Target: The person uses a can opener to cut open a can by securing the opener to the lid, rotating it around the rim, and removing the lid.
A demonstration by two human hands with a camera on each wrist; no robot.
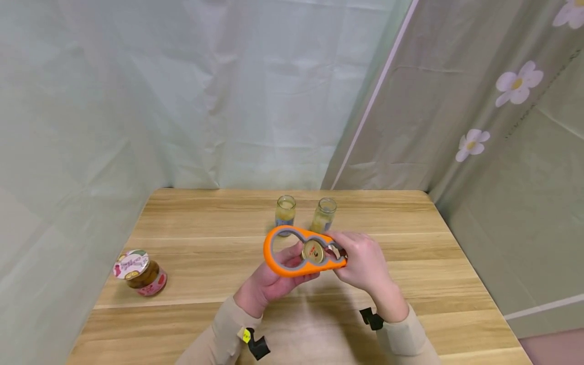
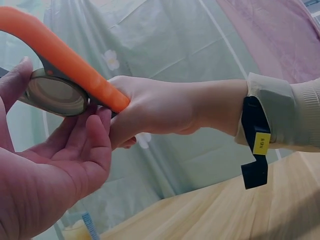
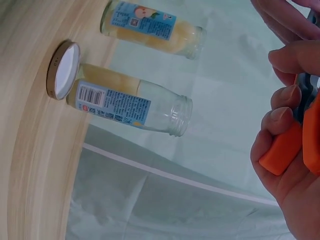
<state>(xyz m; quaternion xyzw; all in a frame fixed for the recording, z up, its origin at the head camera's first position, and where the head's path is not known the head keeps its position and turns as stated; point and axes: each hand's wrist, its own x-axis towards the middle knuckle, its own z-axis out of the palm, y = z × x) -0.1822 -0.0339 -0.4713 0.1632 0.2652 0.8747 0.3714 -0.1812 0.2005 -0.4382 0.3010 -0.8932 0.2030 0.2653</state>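
Orange opener (image 1: 304, 269) with grey inner lining, held flat in the air above the table (image 1: 219, 223), between the two hands; in its smaller round hole, a gold lid (image 1: 314, 251), printed face up. Likely light and stiff as a frame, probably rubbery and grippy along the grey lining, hard to break; best held by the narrow end, with fingers around both arms. Lid likely thin, light metal, slick on the printed top and prone to skidding if pressed there; better taken by the rim, from opposite sides. Right hand (image 1: 363, 256) wrapped around the opener's narrow end, in a close grip. Left hand (image 1: 275, 280) palm up beneath the opener, thumb at one edge of the lid and fingertips near the other, seemingly in a pinch. Just beyond, two uncapped glass jars, one on the left (image 1: 285, 210) and one on the right (image 1: 323, 215), both upright with pale contents; apt to be smooth, breakable and easily spilled, so best steadied low around the label. Beside the base of one, a loose lid (image 3: 64, 70), white inside upward. Farther off to the left, a capped jar (image 1: 145, 274), likely heavier, best gripped around the body.
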